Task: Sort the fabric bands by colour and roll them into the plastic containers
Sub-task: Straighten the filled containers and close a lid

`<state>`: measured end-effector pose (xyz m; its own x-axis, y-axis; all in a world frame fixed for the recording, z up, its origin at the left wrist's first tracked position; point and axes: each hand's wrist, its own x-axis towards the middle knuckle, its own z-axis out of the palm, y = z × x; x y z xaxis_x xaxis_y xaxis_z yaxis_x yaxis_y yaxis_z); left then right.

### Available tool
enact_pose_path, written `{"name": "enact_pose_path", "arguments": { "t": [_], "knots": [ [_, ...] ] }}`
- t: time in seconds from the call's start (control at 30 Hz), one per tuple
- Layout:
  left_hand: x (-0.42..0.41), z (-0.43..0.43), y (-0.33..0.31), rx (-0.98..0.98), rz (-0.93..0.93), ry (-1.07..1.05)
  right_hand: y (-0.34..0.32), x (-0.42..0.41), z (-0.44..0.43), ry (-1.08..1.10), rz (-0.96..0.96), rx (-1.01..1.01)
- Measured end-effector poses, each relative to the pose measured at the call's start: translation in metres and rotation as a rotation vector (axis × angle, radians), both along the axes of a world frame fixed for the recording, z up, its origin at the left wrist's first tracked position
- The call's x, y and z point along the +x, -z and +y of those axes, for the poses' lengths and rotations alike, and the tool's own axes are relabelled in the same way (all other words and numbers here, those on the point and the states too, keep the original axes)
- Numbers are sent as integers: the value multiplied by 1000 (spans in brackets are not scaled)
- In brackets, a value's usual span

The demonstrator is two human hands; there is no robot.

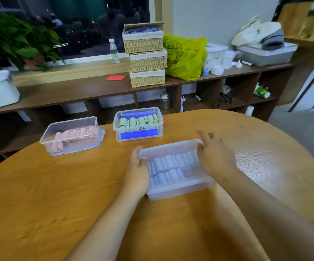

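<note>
A clear plastic container [178, 191] with several rolled pale blue bands [168, 167] sits on the round wooden table in front of me. My left hand [138, 172] grips its left rim, thumb hooked inside. My right hand [213, 153] holds its right end, thumb inside the rim and fingers spread beyond it. Farther back stand a container of rolled green bands [138, 124] with blue clips and, to the left, a container of rolled pink bands [71, 135].
The wooden table [48, 194] curves away at the right. Behind it runs a low shelf unit [77, 91] with stacked wicker baskets [146, 59], a yellow bag [185, 57], a water bottle [114, 51] and a plant [15, 40].
</note>
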<state>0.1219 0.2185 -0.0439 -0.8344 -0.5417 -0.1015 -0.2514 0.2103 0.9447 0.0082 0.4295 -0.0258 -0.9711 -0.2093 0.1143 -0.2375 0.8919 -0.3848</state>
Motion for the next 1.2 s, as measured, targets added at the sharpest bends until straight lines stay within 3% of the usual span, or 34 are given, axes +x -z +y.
{"name": "enact_pose_path", "arguments": {
  "t": [0.1,0.17,0.27,0.7,0.83,0.93,1.03,1.1,1.2],
  "knots": [
    [-30,15,-4,-1,34,34,-10,8,-15,-106,137,21],
    [-52,22,-11,37,48,105,-11,8,-26,-173,18,-4],
    [-75,15,-17,122,83,130,-3,-8,-30,-141,-78,147],
    [-81,-121,-21,-400,106,10,-5,-184,-57,-112,-43,229],
    [-90,-146,-29,-392,66,-48,-1,-213,-64,-88,-76,255],
    [-103,-156,-32,-324,8,-102,-1,-212,-66,-68,3,258],
    [-118,-160,-29,-170,-30,-111,-3,-198,-73,-144,228,114],
    [-128,-160,-32,-82,-26,-131,-5,-180,-88,-264,318,-161],
    [-137,-160,-36,-6,-39,-180,-15,-141,-124,-314,93,-553]
  ]
}}
